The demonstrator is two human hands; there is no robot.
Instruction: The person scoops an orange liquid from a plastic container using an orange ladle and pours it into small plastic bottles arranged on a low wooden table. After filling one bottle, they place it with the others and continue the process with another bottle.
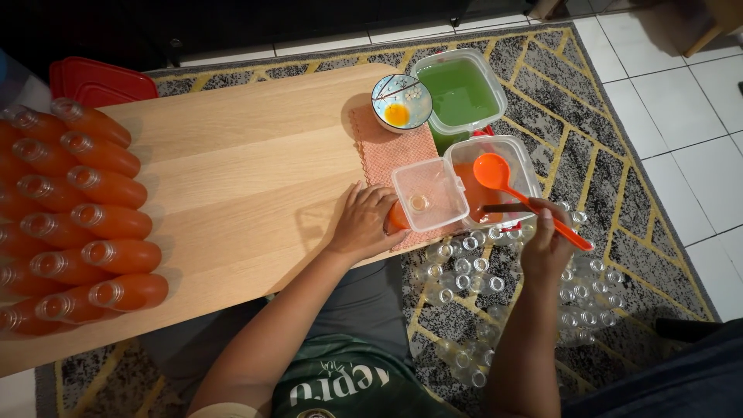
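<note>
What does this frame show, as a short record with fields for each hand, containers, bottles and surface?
left hand: left hand grips an orange-filled bottle under a small square funnel tub
right hand: right hand holds an orange ladle over the tub of orange liquid
other containers: tub of green liquid; small bowl with yellow residue
filled bottles: orange bottles lying in rows at the table's left end
empty bottles: clear bottles on the rug
surface: wooden table, pink cloth

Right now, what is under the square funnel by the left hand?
Under the square funnel, the left hand grips an orange-filled bottle. Only its side shows; its mouth is covered.
</note>
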